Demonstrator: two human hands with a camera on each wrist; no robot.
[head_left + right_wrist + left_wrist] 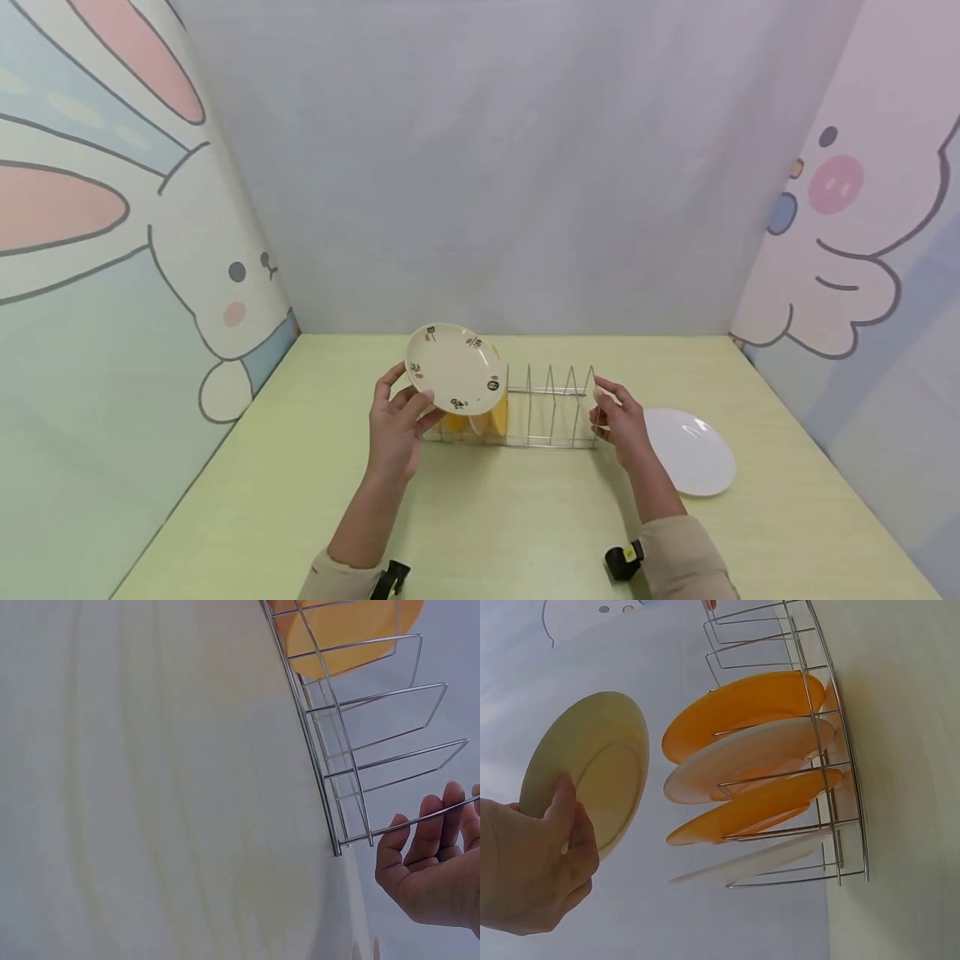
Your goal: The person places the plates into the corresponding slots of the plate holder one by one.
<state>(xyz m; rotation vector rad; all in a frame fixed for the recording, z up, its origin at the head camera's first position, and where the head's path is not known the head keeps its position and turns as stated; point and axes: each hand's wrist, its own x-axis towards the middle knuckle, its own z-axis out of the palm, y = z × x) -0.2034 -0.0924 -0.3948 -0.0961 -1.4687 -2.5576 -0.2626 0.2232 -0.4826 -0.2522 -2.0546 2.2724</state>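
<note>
My left hand (393, 433) holds a cream plate (453, 367) with small printed figures round its rim, raised above the left part of a wire dish rack (551, 447). In the left wrist view its thumb lies on the plate's plain underside. Two orange plates (742, 712) and two pale ones, among them a white plate (750, 761), stand on edge in the rack's left slots. At the rack's right end, my right hand (624, 421) pinches the upright end wire. The slots beside this hand hold no plates.
On the table (510, 525) to the right of the rack, a white plate (690, 454) lies flat, close to my right forearm. A pale wall (510, 183) rises behind the table, with cartoon-printed panels at both sides.
</note>
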